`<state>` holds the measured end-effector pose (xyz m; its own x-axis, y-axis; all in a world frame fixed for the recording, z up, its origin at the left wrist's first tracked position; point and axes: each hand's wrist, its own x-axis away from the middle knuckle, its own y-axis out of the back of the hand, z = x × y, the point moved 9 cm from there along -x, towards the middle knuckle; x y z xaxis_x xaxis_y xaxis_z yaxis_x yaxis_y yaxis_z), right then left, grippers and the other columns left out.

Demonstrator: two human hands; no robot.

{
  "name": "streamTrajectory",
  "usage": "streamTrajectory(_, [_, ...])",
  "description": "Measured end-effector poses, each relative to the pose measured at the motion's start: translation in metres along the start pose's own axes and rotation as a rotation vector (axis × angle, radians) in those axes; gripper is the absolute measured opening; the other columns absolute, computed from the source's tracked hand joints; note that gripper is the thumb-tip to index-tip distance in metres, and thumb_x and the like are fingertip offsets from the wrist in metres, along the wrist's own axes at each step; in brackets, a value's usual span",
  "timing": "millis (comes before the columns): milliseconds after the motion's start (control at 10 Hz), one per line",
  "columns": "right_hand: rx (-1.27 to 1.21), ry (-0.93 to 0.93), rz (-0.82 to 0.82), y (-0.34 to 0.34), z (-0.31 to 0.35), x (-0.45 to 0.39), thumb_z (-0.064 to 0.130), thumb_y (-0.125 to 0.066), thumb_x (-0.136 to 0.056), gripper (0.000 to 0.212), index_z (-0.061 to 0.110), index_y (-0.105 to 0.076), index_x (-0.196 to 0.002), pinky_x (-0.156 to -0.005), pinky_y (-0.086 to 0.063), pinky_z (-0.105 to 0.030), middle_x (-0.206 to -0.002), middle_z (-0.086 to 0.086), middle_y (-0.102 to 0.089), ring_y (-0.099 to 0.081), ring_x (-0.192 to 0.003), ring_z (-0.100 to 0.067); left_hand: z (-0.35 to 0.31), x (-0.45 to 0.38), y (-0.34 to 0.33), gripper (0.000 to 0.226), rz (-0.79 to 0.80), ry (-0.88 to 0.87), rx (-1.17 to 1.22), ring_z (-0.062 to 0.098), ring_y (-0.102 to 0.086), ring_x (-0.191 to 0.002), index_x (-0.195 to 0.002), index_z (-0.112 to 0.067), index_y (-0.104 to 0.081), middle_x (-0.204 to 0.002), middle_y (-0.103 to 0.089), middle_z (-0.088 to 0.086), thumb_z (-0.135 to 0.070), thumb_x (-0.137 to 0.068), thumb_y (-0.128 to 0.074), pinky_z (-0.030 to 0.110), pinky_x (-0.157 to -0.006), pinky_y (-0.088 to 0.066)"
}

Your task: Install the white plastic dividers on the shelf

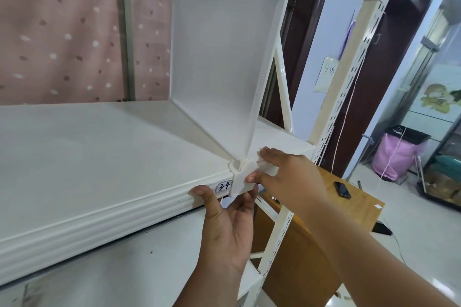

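Note:
A white translucent plastic divider stands upright on the white metal shelf, running from the front edge back toward the pink curtain. Its white clip hooks over the shelf's front lip beside a label reading 3-4. My left hand is under the lip, thumb on the ribbed front edge and fingers against the clip's lower part. My right hand comes from the right, with thumb and fingers pinching the clip's right side at the divider's foot.
A perforated white upright and diagonal brace stand right of the divider. A lower shelf lies underneath. Behind at the right are a wooden table with a phone and a bin with a pink bag.

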<state>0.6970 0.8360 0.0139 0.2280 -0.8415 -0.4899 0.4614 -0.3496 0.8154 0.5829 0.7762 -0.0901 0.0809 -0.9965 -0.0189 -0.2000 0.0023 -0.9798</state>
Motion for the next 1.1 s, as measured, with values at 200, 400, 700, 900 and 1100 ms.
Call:
streamTrajectory(200, [0.086, -0.015, -0.038, 0.002, 0.006, 0.003, 0.088, -0.052, -0.061, 0.084, 0.037, -0.059, -0.128, -0.087, -0.052, -0.033, -0.127, 0.018, -0.066, -0.064, -0.11, -0.015, -0.002, 0.0, 0.009, 0.147, -0.088, -0.004, -0.025, 0.042, -0.073, -0.11, -0.154, -0.017, -0.047, -0.134, -0.068, 0.032, -0.057, -0.024, -0.102, 0.04, -0.082, -0.067])
streamTrajectory(400, [0.134, -0.041, 0.0, -0.001, 0.009, 0.004, 0.091, -0.049, -0.063, 0.088, 0.036, -0.057, -0.132, -0.105, -0.042, -0.042, -0.132, 0.014, -0.064, -0.059, -0.118, -0.022, -0.006, 0.004, 0.018, 0.133, -0.169, -0.024, -0.062, 0.042, -0.074, -0.117, -0.147, -0.012, -0.055, -0.135, -0.069, 0.029, -0.058, -0.031, -0.101, 0.045, -0.092, -0.065])
streamTrajectory(700, [0.16, -0.11, 0.129, -0.003, 0.025, 0.013, 0.074, -0.053, -0.081, 0.077, 0.031, -0.041, -0.144, -0.099, -0.048, -0.041, -0.149, 0.012, -0.049, -0.058, -0.123, -0.02, -0.041, 0.026, 0.023, 0.082, -0.226, -0.068, -0.406, 0.032, -0.079, -0.107, -0.138, -0.013, -0.065, -0.13, -0.076, 0.021, -0.055, -0.068, -0.077, 0.039, -0.077, -0.07])
streamTrajectory(900, [0.284, -0.146, 0.212, 0.007, 0.044, 0.019, 0.07, -0.047, -0.088, 0.076, 0.024, -0.038, -0.148, -0.097, -0.049, -0.04, -0.151, 0.006, -0.046, -0.057, -0.124, -0.021, -0.069, 0.061, 0.017, 0.08, -0.296, 0.042, -0.705, 0.03, -0.075, -0.111, -0.13, -0.018, -0.072, -0.119, -0.082, 0.009, -0.064, -0.065, -0.08, 0.034, -0.066, -0.064])
streamTrajectory(1100, [0.555, -0.15, 0.284, 0.011, 0.072, 0.03, 0.039, -0.063, -0.091, 0.032, 0.02, -0.063, -0.116, -0.083, -0.053, -0.033, -0.1, 0.003, -0.063, -0.063, -0.098, -0.017, -0.101, 0.096, 0.02, 0.062, -0.33, 0.237, -0.826, 0.038, -0.079, -0.1, -0.123, -0.006, -0.067, -0.118, -0.078, 0.019, -0.057, -0.089, -0.075, 0.039, -0.068, -0.064])
